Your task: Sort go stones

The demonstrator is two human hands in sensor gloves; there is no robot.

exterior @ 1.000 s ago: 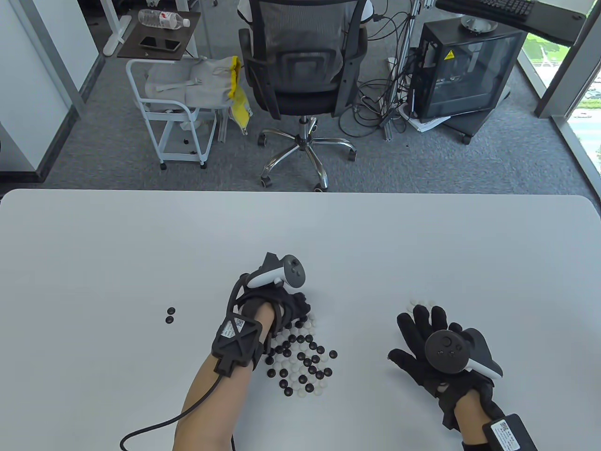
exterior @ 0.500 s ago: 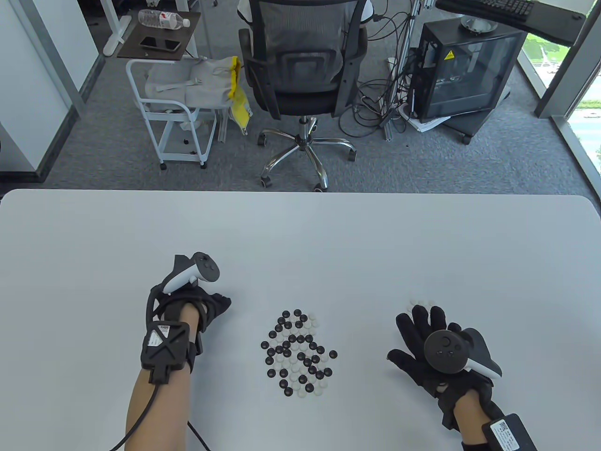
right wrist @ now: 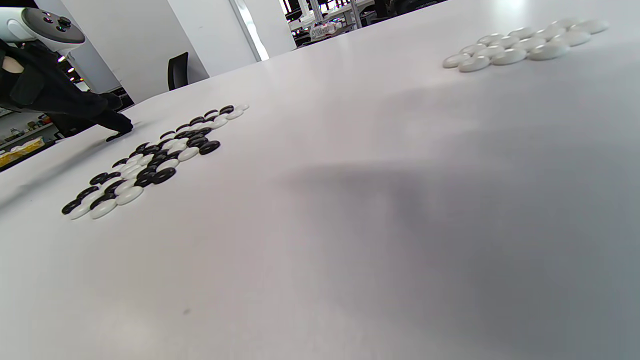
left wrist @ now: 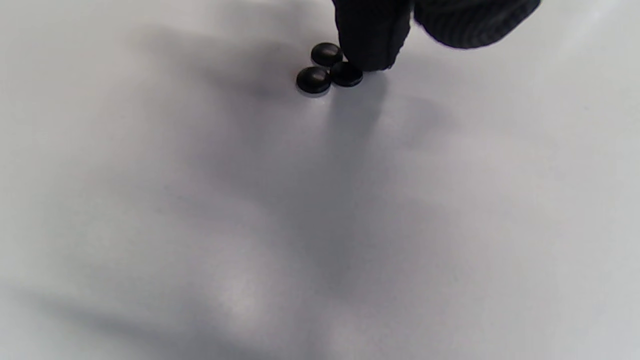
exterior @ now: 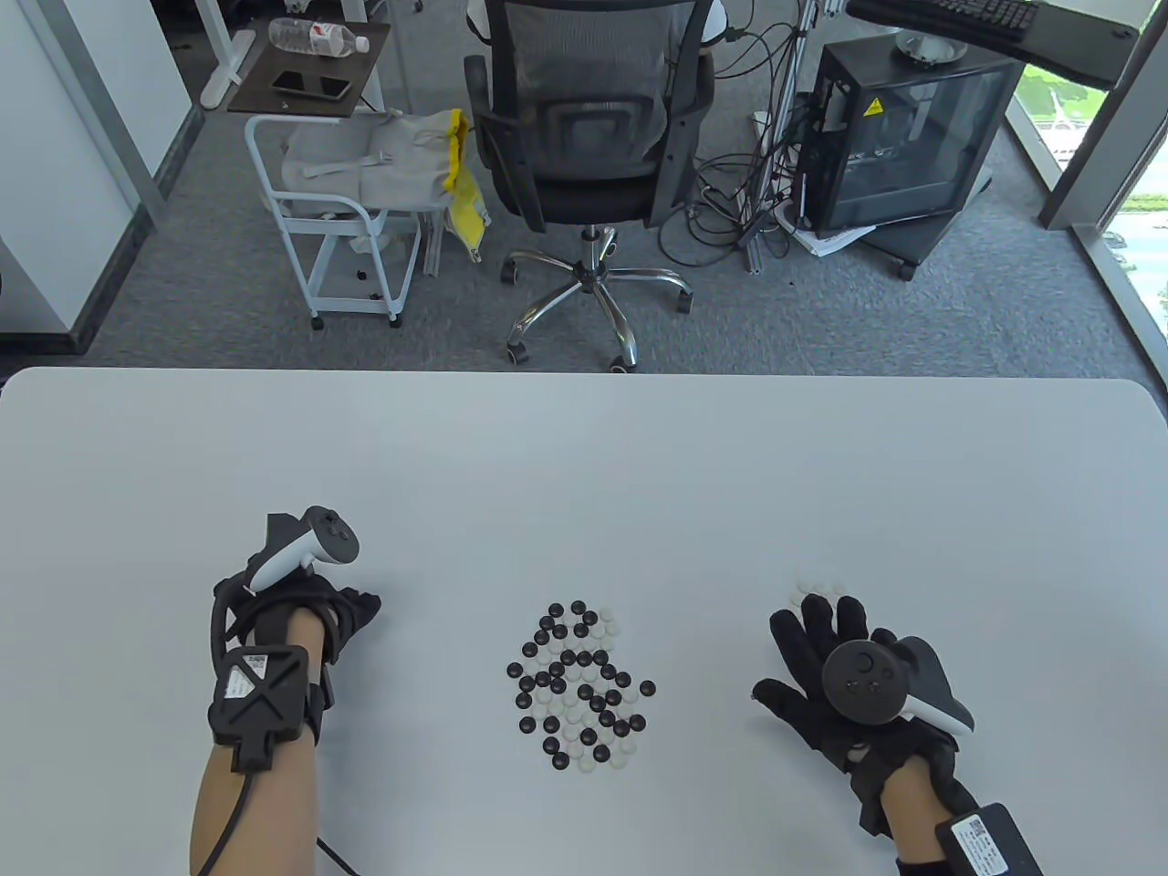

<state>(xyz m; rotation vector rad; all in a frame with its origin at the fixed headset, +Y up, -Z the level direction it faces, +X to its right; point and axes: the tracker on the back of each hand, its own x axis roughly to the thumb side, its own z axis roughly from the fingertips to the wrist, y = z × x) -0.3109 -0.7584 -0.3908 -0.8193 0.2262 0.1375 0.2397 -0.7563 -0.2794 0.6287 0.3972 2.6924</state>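
Observation:
A mixed pile of black and white Go stones (exterior: 579, 684) lies at the table's middle front; it also shows in the right wrist view (right wrist: 150, 162). My left hand (exterior: 360, 610) is to its left, fingers pointing down. In the left wrist view three black stones (left wrist: 327, 70) lie together on the table; one fingertip (left wrist: 370, 45) touches the nearest stone, the other digit stands apart. These stones are hidden under the hand in the table view. My right hand (exterior: 808, 639) rests flat with fingers spread, just below a small group of white stones (exterior: 817, 589), which also shows in the right wrist view (right wrist: 520, 42).
The white table (exterior: 584, 474) stretches bare behind the stones. Beyond its far edge stand an office chair (exterior: 584, 119), a white cart (exterior: 338, 228) and a computer case (exterior: 903, 137). A cable trails from my left wrist (exterior: 228, 821).
My left hand has moved from the mixed pile leftward to the two black stones. A third black stone now lies beside them. The right hand has not moved.

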